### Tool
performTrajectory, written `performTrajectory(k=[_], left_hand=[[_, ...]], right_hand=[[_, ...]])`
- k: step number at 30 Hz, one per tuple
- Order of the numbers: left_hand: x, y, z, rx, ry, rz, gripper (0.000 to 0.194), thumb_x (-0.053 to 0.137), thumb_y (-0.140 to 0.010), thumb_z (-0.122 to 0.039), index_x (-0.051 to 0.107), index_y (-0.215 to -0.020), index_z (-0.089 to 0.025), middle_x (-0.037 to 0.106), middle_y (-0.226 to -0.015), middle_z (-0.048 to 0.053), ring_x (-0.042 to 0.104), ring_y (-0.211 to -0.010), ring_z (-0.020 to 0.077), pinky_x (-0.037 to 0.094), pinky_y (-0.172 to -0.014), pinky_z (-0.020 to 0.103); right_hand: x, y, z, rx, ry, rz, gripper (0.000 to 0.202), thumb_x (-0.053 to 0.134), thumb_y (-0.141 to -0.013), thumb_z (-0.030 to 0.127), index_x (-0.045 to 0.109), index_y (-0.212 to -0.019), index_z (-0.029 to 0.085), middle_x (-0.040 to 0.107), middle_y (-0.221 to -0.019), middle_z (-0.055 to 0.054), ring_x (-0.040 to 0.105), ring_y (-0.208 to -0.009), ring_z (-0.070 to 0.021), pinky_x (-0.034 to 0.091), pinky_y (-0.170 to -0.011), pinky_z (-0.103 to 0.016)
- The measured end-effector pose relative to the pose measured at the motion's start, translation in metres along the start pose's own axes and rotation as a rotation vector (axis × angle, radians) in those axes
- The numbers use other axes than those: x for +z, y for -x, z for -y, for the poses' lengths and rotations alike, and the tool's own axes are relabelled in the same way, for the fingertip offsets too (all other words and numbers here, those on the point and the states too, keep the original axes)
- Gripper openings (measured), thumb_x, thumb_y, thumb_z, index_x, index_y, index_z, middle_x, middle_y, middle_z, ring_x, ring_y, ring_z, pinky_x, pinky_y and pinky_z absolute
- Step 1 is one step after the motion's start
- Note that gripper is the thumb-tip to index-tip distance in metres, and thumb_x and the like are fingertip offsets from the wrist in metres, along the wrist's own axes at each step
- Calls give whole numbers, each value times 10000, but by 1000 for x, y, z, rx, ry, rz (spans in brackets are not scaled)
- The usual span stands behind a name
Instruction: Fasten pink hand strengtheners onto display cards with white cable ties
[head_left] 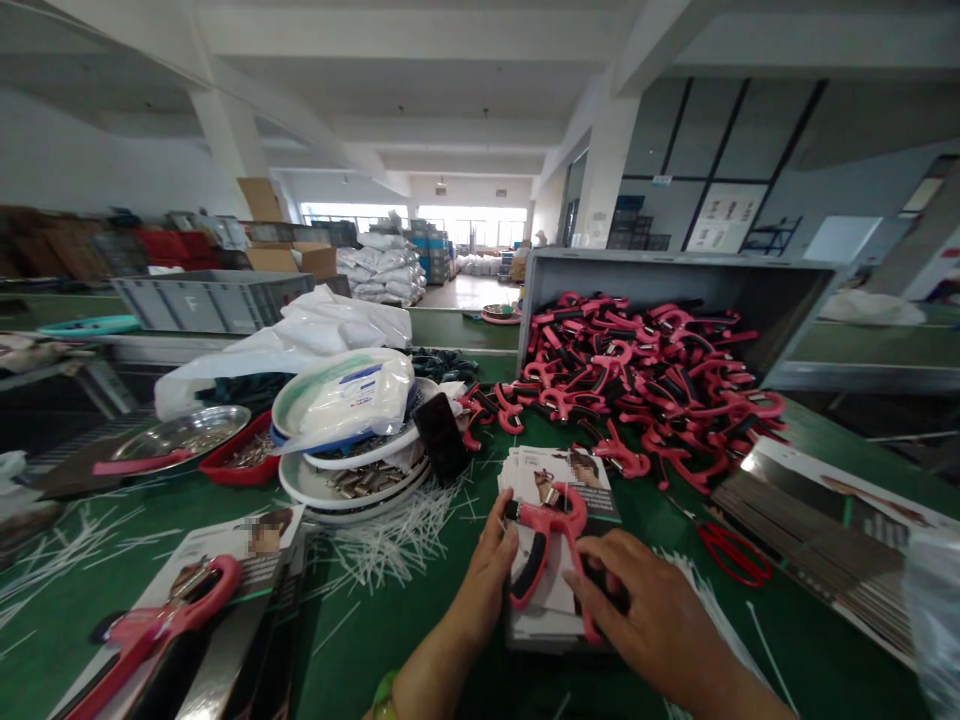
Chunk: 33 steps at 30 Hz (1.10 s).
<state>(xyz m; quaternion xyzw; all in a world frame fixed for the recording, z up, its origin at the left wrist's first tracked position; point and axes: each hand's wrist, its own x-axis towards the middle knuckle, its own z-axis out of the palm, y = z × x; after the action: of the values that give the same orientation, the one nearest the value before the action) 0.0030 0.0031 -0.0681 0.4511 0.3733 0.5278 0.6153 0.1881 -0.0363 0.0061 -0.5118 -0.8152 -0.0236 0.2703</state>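
A pink hand grip exerciser (551, 535) with black handle sleeves and a metal spring lies on a stack of printed cards (555, 625) in front of me. My left hand (486, 565) is at its left side, thumb and fingers closed near the black knob and the stack's edge. Curled over the right handle, my right hand (637, 600) grips it and hides part of the black sleeve. To the left, another pink hand grip exerciser (161, 630) rests on a printed card (262, 545), its handles running out of view.
A grey crate (675, 268) lies tipped, spilling pink hand grips (630, 370). Red-handled scissors (733, 552) and stacked cards (817, 540) sit right. White ties (390, 535), a dark phone (440, 438), plates of springs (367, 482) and a red tray (240, 462) are left.
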Motion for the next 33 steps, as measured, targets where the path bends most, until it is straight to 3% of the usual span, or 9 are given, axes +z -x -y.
performTrajectory(k=[4,8,11,15,18,23,26,29,33], left_hand=[[0,2,-7,3,20,31,706,627,-766,-513,401,-1373,-232,419,-1444,82,354,-1334,289,279,-1102,402],[-2,1,-14,-9,-50,6,637,660,-747,-462,469,-1297,-204,491,-1370,106,429,-1274,284,340,-1049,387],[-1,1,-16,-3,-177,-13,662,701,-714,-413,456,-1294,-209,514,-1336,109,478,-1221,280,370,-1011,393],[1,3,-12,57,-338,-30,668,730,-687,-361,460,-1280,-213,463,-1383,120,426,-1267,290,338,-1030,417],[1,2,-7,98,-394,-61,630,725,-689,-336,478,-1255,-211,417,-1423,124,379,-1307,292,316,-1053,429],[1,-1,-3,104,-407,-86,487,658,-754,-310,520,-1211,-215,413,-1431,116,390,-1304,282,314,-1059,436],[1,-2,-2,102,-385,-87,506,665,-754,-315,512,-1228,-223,433,-1418,108,399,-1299,278,324,-1054,430],[1,-2,-4,95,-369,-84,534,682,-737,-334,511,-1230,-219,455,-1398,107,415,-1286,278,346,-1039,417],[4,-1,-12,57,-337,-69,559,675,-734,-366,495,-1239,-204,530,-1313,115,477,-1225,272,388,-999,394]], right_hand=[[-16,-13,-18,132,-25,67,284,451,-896,412,663,-946,230,651,-837,-52,629,-781,-199,510,-696,-341],[-27,-25,-16,66,-55,283,303,571,-806,396,651,-1063,256,636,-1030,-65,595,-969,-246,478,-844,-415],[-24,-27,-7,54,-48,380,395,627,-730,322,628,-1115,230,592,-1092,-93,582,-981,-262,473,-864,-437],[-14,-28,-6,92,-47,383,400,536,-719,147,621,-1107,196,566,-1112,-109,588,-974,-232,470,-888,-407],[-9,-31,-11,80,-36,347,351,507,-742,113,649,-1054,187,571,-1093,-111,583,-1012,-226,465,-906,-384],[-13,-45,-10,-122,150,436,209,586,-744,154,717,-900,198,584,-1148,-138,552,-1096,-305,469,-894,-435],[-13,-54,-1,-298,322,559,185,569,-766,124,723,-865,156,647,-1006,-143,633,-912,-294,526,-716,-386],[-8,-60,8,-489,432,605,174,569,-773,91,718,-860,118,675,-873,-130,656,-728,-248,498,-561,-312],[0,-63,8,-684,477,610,118,597,-771,106,713,-786,113,679,-736,-116,649,-665,-228,447,-514,-280]])
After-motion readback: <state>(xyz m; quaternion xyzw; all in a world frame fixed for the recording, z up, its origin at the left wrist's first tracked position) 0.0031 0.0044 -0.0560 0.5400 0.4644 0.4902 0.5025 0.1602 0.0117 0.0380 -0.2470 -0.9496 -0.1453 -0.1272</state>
